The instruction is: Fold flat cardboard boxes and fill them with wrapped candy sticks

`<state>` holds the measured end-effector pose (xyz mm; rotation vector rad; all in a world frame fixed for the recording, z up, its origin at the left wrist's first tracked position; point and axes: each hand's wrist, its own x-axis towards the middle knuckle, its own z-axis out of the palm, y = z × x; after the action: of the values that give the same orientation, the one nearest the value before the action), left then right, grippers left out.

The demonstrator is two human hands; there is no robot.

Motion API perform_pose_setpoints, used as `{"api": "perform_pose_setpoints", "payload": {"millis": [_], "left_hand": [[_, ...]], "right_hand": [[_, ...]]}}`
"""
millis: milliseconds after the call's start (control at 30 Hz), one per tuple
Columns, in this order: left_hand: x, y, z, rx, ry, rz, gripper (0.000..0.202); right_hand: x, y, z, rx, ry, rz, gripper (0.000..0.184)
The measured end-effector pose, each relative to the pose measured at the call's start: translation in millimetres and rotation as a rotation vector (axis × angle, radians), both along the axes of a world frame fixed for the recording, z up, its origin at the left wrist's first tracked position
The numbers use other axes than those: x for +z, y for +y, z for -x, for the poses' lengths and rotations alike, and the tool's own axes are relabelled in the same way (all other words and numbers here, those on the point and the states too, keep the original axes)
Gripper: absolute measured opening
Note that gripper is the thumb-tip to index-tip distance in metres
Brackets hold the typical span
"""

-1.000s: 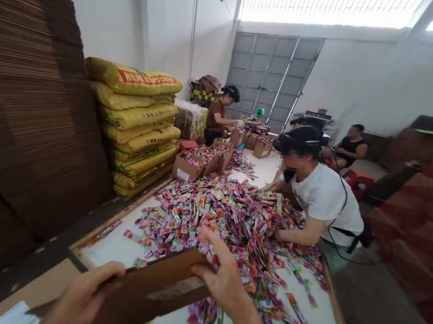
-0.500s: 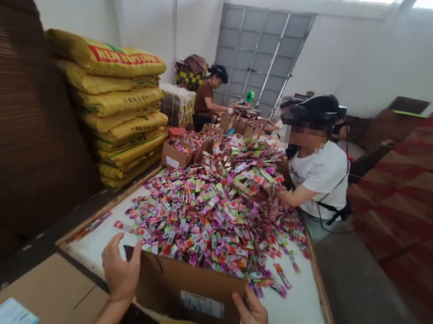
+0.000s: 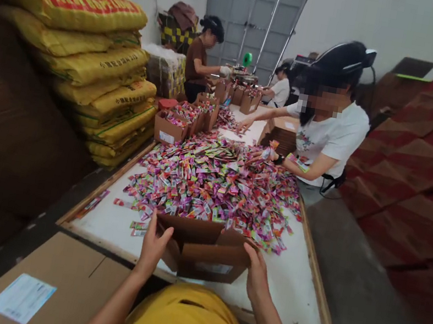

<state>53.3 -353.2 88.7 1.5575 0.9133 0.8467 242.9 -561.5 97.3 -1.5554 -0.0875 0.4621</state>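
Observation:
Between my hands a small brown cardboard box (image 3: pixel 194 251) stands open at the top near the front of the white table, with a pale label on the side facing me. My left hand (image 3: pixel 153 247) grips its left end, thumb toward me. Around the right end my right hand (image 3: pixel 258 271) is closed, the thumb on the near top edge. Just past the box lies a wide heap of small purple, red and green packets (image 3: pixel 211 189).
A person in a white shirt (image 3: pixel 333 129) reaches over the heap from the right; two more people work at the back. Filled boxes (image 3: pixel 169 130) line the left edge. Yellow sacks (image 3: pixel 104 61) are stacked left, red-marked cartons (image 3: pixel 415 175) right. A large carton (image 3: pixel 69 259) lies front left.
The box was flat-sided and is now opened out, both hands on its ends. My left hand went from open to gripping it. The white-shirted person has stretched an arm across the table.

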Motion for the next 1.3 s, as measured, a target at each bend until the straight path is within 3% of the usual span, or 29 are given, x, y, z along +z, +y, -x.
{"api": "perform_pose_setpoints", "payload": {"millis": [100, 233, 333, 467, 533, 600, 700, 833, 933, 1033, 1100, 1167, 1300], "left_hand": [[2.7, -1, 4, -0.245, -0.050, 0.001, 0.067], [-1.9, 12, 10, -0.227, -0.103, 0.178, 0.085], [-4.7, 23, 14, -0.329, -0.062, 0.234, 0.084], [-9.6, 17, 11, -0.348, -0.018, 0.117, 0.077], [-16.0, 9, 4, -0.330, 0.020, 0.014, 0.092], [-23.4, 3, -1, -0.332, 0.042, -0.070, 0.098], [-30.1, 0, -3, -0.389, 0.020, -0.114, 0.073], [-31.3, 0, 1, -0.451, -0.065, -0.111, 0.039], [-34.6, -1, 5, -0.481, -0.087, -0.160, 0.008], [-36.3, 7, 9, -0.512, -0.080, -0.202, 0.013], [-29.4, 19, 11, -0.610, -0.038, -0.207, 0.014], [-13.8, 35, 14, -0.768, 0.043, -0.187, 0.010], [26.3, 54, 10, -0.971, 0.236, -0.180, 0.039]], "right_hand": [[5.3, 15, 14, 0.098, 0.043, -0.050, 0.060], [18.3, 20, 21, 0.180, 0.088, -0.018, 0.071], [33.1, 7, 10, 0.397, 0.174, 0.076, 0.077], [49.2, -18, -8, 0.621, 0.230, 0.100, 0.068], [47.8, -27, -13, 0.612, 0.254, 0.176, 0.065], [37.1, -28, -12, 0.513, 0.214, 0.316, 0.062], [7.6, -16, -7, 0.386, 0.121, 0.393, 0.072], [-23.8, 7, -3, 0.431, 0.043, 0.296, 0.099], [-15.3, 7, -5, 0.403, -0.158, 0.261, 0.095], [13.0, -7, -3, 0.532, -0.311, 0.219, 0.075], [29.1, -16, 3, 0.740, -0.312, 0.267, 0.073], [35.4, -19, 8, 0.857, -0.349, 0.366, 0.081], [23.5, -1, 1, 0.785, -0.368, 0.459, 0.076]]}}
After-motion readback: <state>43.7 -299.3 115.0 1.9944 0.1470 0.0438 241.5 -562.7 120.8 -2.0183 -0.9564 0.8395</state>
